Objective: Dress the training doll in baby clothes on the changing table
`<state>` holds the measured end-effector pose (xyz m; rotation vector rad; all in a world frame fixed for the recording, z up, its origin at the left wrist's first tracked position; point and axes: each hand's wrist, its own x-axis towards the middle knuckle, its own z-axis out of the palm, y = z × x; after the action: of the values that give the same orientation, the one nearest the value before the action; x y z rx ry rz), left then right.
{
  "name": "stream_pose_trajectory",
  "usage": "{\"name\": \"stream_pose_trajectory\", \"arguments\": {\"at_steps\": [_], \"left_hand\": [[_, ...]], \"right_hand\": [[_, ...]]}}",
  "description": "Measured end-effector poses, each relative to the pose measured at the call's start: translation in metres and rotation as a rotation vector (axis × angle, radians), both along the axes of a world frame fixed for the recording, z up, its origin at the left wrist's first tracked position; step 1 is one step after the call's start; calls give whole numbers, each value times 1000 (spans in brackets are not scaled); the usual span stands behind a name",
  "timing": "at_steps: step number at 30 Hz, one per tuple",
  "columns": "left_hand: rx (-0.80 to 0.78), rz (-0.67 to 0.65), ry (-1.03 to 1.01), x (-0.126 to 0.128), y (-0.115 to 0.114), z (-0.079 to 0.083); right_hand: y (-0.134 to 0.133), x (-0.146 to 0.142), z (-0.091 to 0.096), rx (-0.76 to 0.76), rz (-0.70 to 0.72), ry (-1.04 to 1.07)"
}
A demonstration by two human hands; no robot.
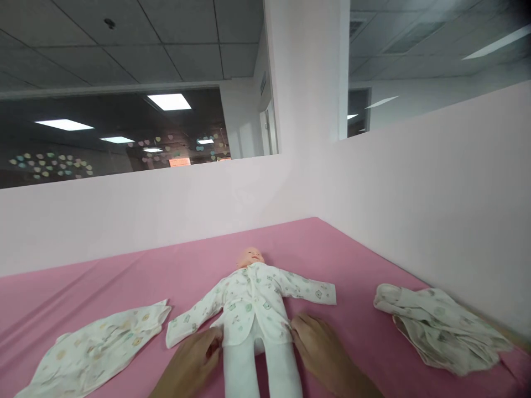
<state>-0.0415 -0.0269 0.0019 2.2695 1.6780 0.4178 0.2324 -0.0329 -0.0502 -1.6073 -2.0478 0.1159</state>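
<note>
Pinches the side of a white, long-sleeved cloth jacket with small green prints [265, 301], near the hem, between the closely gathered thumb and fingers of the left hand [194, 354]. Rests the right hand [317, 342] against the jacket's opposite side, with the fingers bent into a narrow curl; cannot tell about any cloth caught between those fingertips. Has the jacket on a smooth-headed doll [249, 257], face up in the middle of a surface covered in pink fabric [194, 260], with the head farthest from the hands, both sleeves spread outward and the front edges parting toward the hem. Shows plain white trousers [240, 370] below, with the legs apart. Includes a white garment with yellow and green spots [93, 348] to the left, near one cuff, and a crumpled, printed white garment [443, 326] to the right, beside a white wall [427, 199].
</note>
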Motion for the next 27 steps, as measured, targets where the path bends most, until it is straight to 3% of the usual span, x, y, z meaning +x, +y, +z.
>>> {"name": "stream_pose_trajectory", "arguments": {"at_steps": [4,9,13,16,23,27], "left_hand": [[94,32,86,4,14,-7],[198,122,90,2,48,4],[288,118,103,8,85,11],[312,143,129,15,102,7],[376,174,385,14,92,-22],[314,159,520,11,79,-27]], "right_hand": [[17,2,17,5,-15,-76],[64,-1,36,39,-94,-105],[99,-12,36,47,-110,-102],[111,-19,28,63,-153,-100],[102,-15,4,105,-190,-168],[97,-12,0,115,-168,-199]]}}
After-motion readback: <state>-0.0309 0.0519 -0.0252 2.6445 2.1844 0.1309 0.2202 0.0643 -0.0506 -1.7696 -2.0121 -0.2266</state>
